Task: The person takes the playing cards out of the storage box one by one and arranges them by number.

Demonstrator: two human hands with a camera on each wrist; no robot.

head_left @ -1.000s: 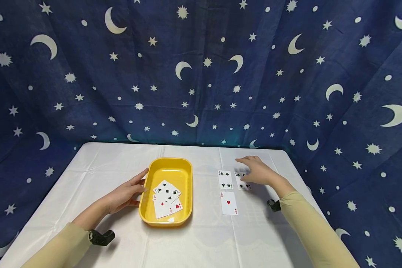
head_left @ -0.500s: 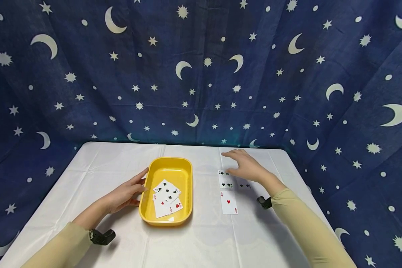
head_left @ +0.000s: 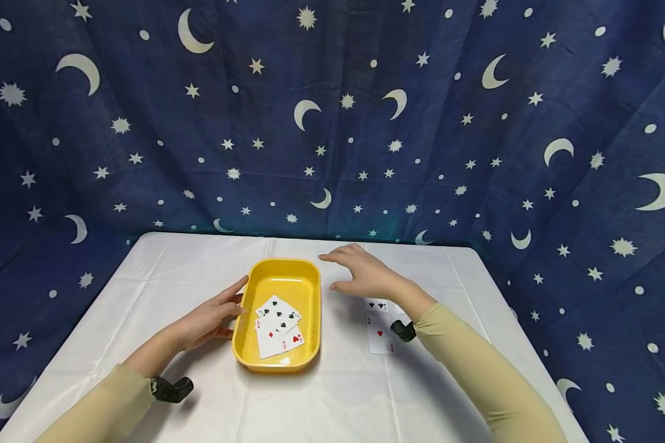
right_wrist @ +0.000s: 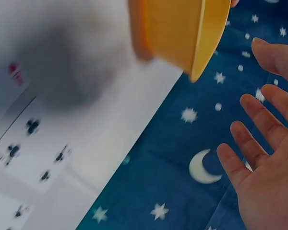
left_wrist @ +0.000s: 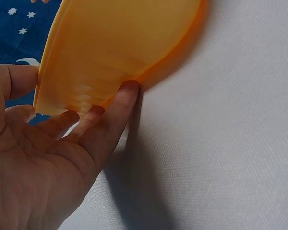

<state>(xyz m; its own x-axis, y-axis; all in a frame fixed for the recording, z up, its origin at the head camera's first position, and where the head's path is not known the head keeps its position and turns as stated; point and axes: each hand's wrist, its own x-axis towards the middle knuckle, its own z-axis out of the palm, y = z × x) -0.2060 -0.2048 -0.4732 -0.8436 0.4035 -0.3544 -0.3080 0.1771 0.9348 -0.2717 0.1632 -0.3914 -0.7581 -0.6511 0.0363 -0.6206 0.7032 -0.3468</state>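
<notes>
Tray: the yellow tray [head_left: 277,367] sits on the white table [head_left: 332,406], between the hands.
Left hand: the left hand [head_left: 210,319] lies against the tray's outer side – fingers extended, touching it, unclenched.
Right hand: the right hand [head_left: 368,275] hovers just beside the opposite rim – fingers spread, released.
Cards: a spade card [head_left: 278,311] overlaps red aces inside; a heart ace [head_left: 378,342] and club card [head_left: 375,305] lie under the right arm.

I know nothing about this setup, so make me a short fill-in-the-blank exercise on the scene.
The tray holding several cards is ____.
The person's ____ hand touches it.
The ace lying right of the tray is the ace of ____.
The dark blue cloth behind the table shows stars, dots and ____.

Missing words: yellow; left; hearts; moons.
</notes>
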